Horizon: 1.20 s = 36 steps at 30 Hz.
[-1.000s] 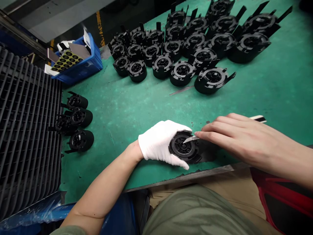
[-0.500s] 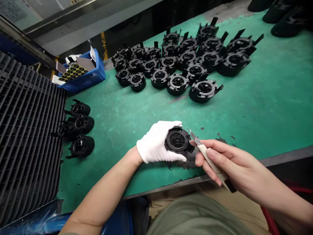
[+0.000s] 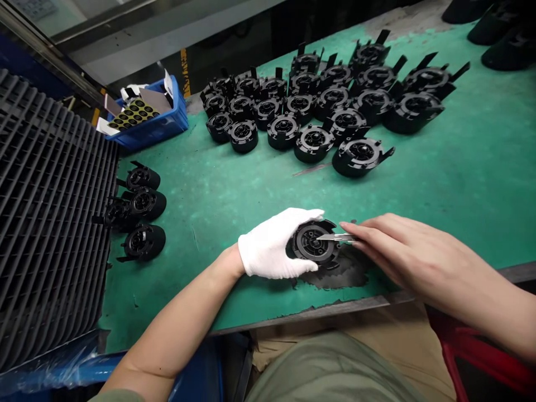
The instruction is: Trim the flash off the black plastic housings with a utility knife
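My left hand (image 3: 274,245), in a white glove, is wrapped round the side of a round black plastic part (image 3: 305,244), with its ribbed face turned up. My bare right hand (image 3: 402,251) grips a utility knife (image 3: 335,237); its handle is hidden under the fingers. The blade points left and its tip lies over the middle of the part's face. Whether the tip touches the plastic I cannot tell. Beneath the part, the green mat (image 3: 234,195) has a dark worn patch (image 3: 345,273).
Several similar black parts (image 3: 314,142) stand grouped at the back, and several more (image 3: 144,243) lie at the left. A blue bin (image 3: 178,114) holds a sheet of round stickers (image 3: 136,115). Stacked black grid trays (image 3: 54,223) rise on the left. Darker parts (image 3: 506,50) sit back right.
My right hand has turned over, palm down, and the knife has swung from pointing up beside the part to lying across its face. The view has shifted slightly.
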Tool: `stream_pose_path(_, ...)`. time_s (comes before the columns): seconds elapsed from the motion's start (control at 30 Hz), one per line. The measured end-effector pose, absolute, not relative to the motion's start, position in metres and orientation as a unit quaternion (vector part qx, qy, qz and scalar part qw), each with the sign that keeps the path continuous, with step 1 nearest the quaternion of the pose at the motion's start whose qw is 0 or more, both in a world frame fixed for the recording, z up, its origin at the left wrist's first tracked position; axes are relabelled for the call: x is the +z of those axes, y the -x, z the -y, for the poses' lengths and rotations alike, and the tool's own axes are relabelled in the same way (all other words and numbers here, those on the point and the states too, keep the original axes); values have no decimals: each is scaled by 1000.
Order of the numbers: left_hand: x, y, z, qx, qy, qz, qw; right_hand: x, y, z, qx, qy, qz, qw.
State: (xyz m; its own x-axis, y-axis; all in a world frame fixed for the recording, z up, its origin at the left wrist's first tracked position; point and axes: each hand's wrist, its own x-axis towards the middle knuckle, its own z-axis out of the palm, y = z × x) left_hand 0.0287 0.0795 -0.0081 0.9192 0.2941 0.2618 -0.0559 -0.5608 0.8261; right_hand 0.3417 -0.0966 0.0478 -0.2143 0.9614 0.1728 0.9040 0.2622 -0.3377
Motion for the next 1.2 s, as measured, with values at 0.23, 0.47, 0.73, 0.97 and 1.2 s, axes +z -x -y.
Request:
stream_pose_path(0.23, 0, -30, -79, 147, -867, -106, 463, 55, -356, 76, 40, 530, 838, 122)
stream_pose_path(0.47, 2, -31, -80, 136, -870, -112, 461, 33, -368, 75, 41, 511, 846, 148)
stream_pose_path(0.73, 2, -30, -80, 147, -869, -97, 462, 34, -367, 80, 33, 513, 846, 142)
stream_pose_path(0.97, 2, -29, -80, 148, -870, -94, 460, 55, -358, 80, 47, 491, 859, 137)
stream_pose_path(1.2, 1, -28, -81, 140, -870, -105, 461, 65, -351, 89, 35, 493, 861, 124)
